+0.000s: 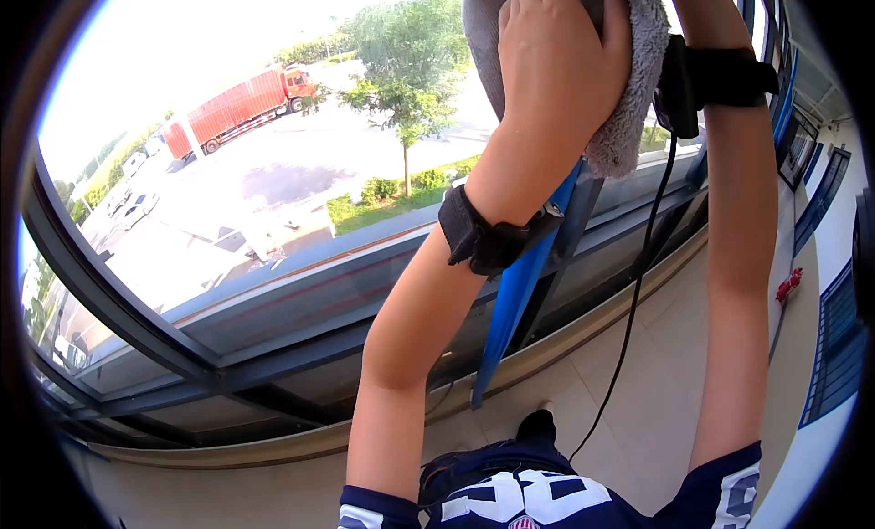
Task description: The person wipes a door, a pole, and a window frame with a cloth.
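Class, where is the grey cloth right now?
In the head view, the grey cloth is at the top, right of centre, under the person's left hand, with the tree outside to its left.

The left hand and grey cloth block the far end; between the forearms I see room, except where a black cable dangles, right of a blue strip.
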`<state>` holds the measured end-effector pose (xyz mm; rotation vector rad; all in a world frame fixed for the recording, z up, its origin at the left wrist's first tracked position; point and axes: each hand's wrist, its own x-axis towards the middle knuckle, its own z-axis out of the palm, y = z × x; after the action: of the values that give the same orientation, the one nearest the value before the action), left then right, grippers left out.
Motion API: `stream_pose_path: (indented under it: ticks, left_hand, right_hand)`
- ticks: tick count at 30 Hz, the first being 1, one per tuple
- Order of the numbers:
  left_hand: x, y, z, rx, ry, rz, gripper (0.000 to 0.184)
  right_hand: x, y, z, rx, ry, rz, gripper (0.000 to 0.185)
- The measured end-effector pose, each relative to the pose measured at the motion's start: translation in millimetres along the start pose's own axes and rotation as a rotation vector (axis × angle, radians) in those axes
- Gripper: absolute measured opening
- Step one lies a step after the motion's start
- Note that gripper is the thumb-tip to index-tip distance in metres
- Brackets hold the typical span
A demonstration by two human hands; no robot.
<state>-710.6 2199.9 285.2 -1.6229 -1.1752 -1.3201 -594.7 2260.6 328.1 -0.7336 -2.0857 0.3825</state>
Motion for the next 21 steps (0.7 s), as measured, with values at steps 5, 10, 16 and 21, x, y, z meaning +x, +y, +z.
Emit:
stream_pose_path:
  ticks: [5,10,16,21]
  left_hand:
    - [-18,-14,19,-1.215,0.062,-0.334,0.044]
    - [-65,-23,57,-1.423,0.164,-0.333,0.026]
    - [-132,-35,76,-1.037,0.109,-0.356,0.012]
    - [-208,-40,61,-0.861,-0.013,-0.314,0.015]
  right_hand:
    - [4,16,5,0.032,-0.058,0.024,0.08]
    - [-7,27,25,0.101,-0.057,0.012,0.078]
    - [-45,36,52,0.264,-0.016,0.002,0.077]
    - [-98,49,87,0.467,0.061,0.064,0.076]
